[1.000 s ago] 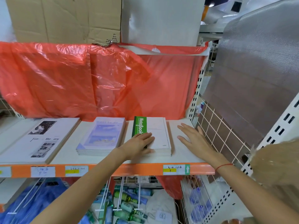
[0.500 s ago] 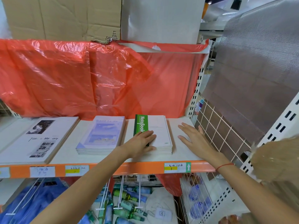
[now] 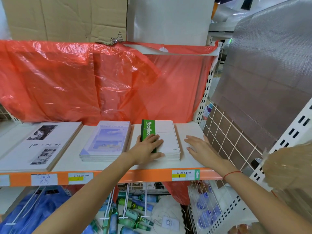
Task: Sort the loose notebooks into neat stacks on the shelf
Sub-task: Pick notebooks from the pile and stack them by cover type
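Note:
A stack of white notebooks with a green spine [image 3: 166, 135] lies on the white shelf [image 3: 190, 130] right of centre. My left hand [image 3: 148, 148] rests flat on the stack's near left corner, fingers straight over the green spine. My right hand [image 3: 200, 147] hovers or rests open on the bare shelf just right of the stack, a small gap from its edge. A stack of pale blue notebooks [image 3: 106, 141] sits left of it, and a stack of large white photo-cover notebooks [image 3: 40, 144] lies at the far left.
Red plastic sheeting [image 3: 94, 81] hangs behind the shelf. A white wire grid panel [image 3: 233, 141] closes the right side. The orange shelf front [image 3: 143, 177] carries price labels. Bottles and wire dividers lie on the shelf below. Cardboard [image 3: 64, 17] stands above.
My left hand has slid slightly up along the green spine. The view has shifted a little; my right hand stays open beside the stack.

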The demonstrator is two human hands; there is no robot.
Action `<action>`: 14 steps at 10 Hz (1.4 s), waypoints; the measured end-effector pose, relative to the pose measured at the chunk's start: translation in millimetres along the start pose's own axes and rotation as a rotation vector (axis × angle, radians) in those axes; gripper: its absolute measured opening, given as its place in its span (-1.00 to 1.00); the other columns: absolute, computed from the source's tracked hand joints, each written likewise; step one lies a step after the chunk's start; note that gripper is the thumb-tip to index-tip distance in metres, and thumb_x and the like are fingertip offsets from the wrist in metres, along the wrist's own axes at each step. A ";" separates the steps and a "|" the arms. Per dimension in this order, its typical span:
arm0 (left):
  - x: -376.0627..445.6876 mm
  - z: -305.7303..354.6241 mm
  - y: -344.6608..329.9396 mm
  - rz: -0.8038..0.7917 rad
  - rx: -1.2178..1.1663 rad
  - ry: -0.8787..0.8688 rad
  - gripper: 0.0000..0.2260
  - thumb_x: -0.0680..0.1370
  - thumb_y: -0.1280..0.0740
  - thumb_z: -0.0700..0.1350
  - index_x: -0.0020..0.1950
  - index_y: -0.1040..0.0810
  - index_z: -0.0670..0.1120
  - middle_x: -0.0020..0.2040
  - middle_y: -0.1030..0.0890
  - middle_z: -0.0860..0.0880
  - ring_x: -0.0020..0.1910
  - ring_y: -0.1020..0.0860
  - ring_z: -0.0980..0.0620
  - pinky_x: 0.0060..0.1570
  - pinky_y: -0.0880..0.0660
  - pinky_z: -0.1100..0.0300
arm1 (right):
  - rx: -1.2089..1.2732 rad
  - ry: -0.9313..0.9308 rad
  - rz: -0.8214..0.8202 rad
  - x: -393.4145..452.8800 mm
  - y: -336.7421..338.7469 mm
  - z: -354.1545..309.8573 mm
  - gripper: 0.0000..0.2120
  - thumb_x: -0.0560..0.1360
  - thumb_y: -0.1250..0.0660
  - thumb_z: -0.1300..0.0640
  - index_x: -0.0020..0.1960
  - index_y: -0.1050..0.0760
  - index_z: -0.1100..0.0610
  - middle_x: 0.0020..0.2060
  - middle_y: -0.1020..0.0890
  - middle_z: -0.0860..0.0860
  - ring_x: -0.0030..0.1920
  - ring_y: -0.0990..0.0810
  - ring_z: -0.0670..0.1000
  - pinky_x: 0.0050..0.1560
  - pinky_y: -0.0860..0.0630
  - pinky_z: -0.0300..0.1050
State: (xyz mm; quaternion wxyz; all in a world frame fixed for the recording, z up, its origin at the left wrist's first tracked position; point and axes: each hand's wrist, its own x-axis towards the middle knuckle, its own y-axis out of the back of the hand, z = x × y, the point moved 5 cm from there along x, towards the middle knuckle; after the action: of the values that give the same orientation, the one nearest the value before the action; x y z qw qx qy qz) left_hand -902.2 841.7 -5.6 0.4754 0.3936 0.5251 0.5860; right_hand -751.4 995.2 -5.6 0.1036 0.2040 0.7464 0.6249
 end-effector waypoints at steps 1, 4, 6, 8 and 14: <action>-0.7 -3.6 1.3 -0.008 -0.051 0.038 -0.40 0.59 -0.13 0.22 0.54 -0.12 -0.02 0.56 -0.01 -0.07 0.53 0.09 -0.03 0.44 0.13 -0.19 | -0.028 0.009 -0.107 4.5 -10.0 -6.6 -0.66 0.61 -0.11 0.13 0.37 -0.39 0.11 0.37 -0.42 -0.01 0.38 -0.35 -0.03 0.49 0.05 0.11; -0.1 -8.9 -1.1 -0.047 -0.101 0.067 -0.39 0.58 -0.14 0.21 0.55 -0.09 -0.02 0.56 0.02 -0.10 0.54 0.12 -0.04 0.46 0.15 -0.16 | -0.033 0.063 -0.046 16.1 -16.6 -23.3 -0.79 0.59 -0.10 0.21 -0.03 -0.52 0.14 -0.10 -0.63 0.07 -0.04 -0.52 0.13 0.31 -0.21 -0.09; 1.3 -9.7 -1.9 -0.053 -0.106 0.055 -0.40 0.59 -0.14 0.20 0.55 -0.09 -0.03 0.56 0.03 -0.10 0.53 0.12 -0.05 0.47 0.17 -0.11 | -0.054 0.061 -0.043 18.8 -19.0 -23.1 -0.77 0.60 -0.11 0.18 -0.05 -0.53 0.16 -0.13 -0.63 0.07 -0.06 -0.54 0.13 0.35 -0.19 -0.09; 2.0 -9.8 -2.9 -0.057 -0.105 0.050 -0.40 0.60 -0.13 0.20 0.56 -0.08 -0.02 0.56 0.04 -0.10 0.53 0.12 -0.05 0.48 0.17 -0.11 | -0.065 0.070 -0.033 19.0 -19.8 -22.9 -0.77 0.60 -0.10 0.17 -0.08 -0.52 0.16 -0.18 -0.61 0.06 -0.10 -0.54 0.10 0.36 -0.19 -0.07; 4.7 -14.2 -7.7 -0.049 -0.099 0.048 -0.38 0.58 -0.13 0.23 0.55 -0.07 -0.02 0.56 0.04 -0.10 0.54 0.12 -0.05 0.48 0.16 -0.13 | -0.139 0.060 -0.047 23.0 -27.4 -21.3 -0.81 0.54 -0.14 0.27 -0.15 -0.50 0.16 -0.21 -0.61 0.04 -0.13 -0.55 0.06 0.40 -0.19 -0.06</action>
State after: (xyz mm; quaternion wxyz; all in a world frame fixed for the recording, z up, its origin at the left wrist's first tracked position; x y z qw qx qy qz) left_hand -915.8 842.8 -15.3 0.4959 0.3424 0.5161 0.6087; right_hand -785.5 982.5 -25.8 0.1095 0.1599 0.7087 0.6784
